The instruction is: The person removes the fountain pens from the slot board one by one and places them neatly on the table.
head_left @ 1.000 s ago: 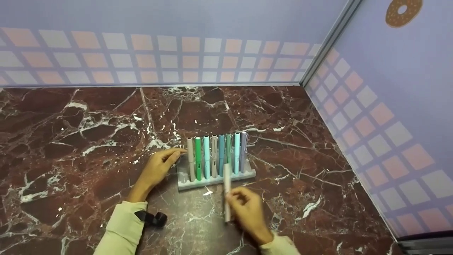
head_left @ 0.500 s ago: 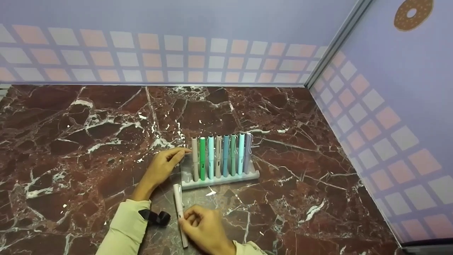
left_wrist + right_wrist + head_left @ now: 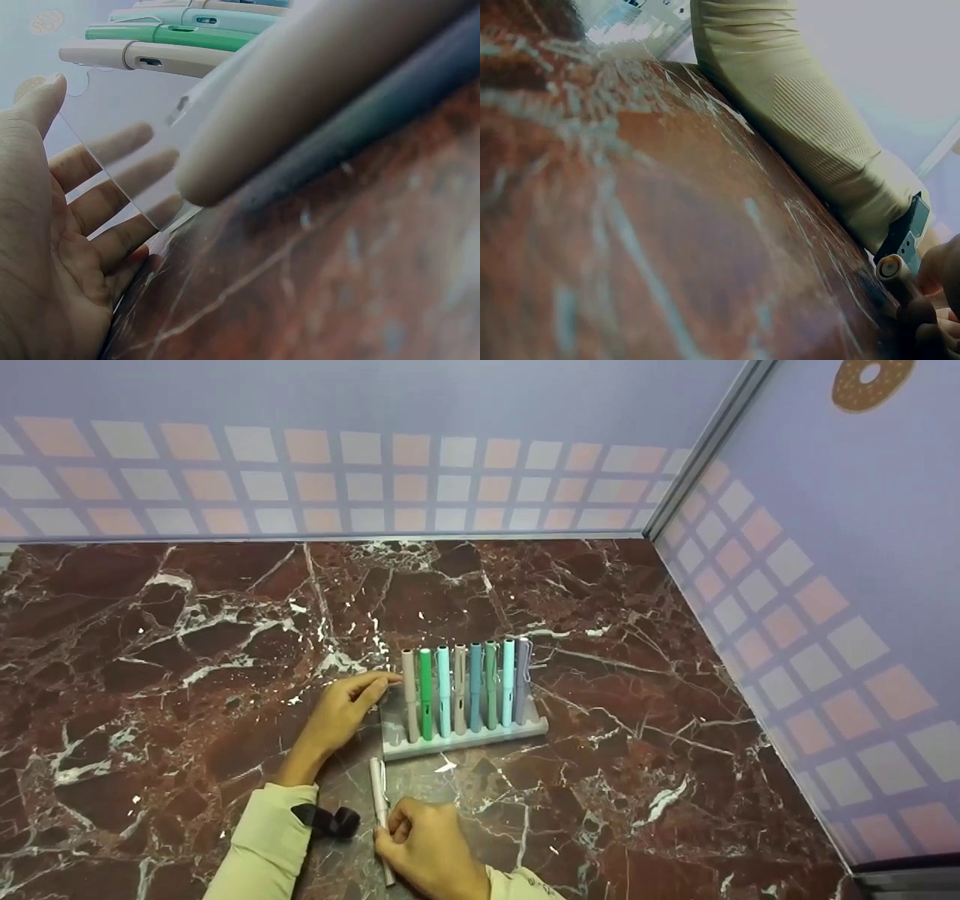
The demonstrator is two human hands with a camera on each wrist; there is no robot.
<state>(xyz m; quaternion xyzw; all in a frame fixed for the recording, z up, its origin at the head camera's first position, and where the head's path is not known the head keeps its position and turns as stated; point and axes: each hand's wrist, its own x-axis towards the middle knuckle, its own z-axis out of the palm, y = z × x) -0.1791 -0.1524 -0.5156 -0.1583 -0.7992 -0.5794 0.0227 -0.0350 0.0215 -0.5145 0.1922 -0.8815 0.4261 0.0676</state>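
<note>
The right hand (image 3: pixel 431 844) pinches one pinkish-beige capped pen (image 3: pixel 378 787) between the thumb and the fingers, at the nearer half of its length. The pen is in front of the clear pen stand (image 3: pixel 465 741), a little to the left of the stand's left front corner. From the grip, the longer visible part of the pen goes forward, away from the person, with the clip end foremost; a short part comes out behind the thumb, toward the person. The long axis points almost straight to the left end of the stand and leans slightly to the left at the far end. The clip is on the pen's right side. If the pen touches the table (image 3: pixel 615 810) below, one cannot tell.

Eight pens stand side by side in the stand, from a beige pen (image 3: pixel 410 697) at the left end to a lavender pen (image 3: pixel 523 690) at the right end. The front rail continues to the left past the beige pen, and the held pen's clip end is nearest to this part.

The left hand (image 3: pixel 341 716) is at the stand's left edge, with its fingers extended and apart behind the clear plate, and it grips no pen. The right hand alone holds the pen.
</note>
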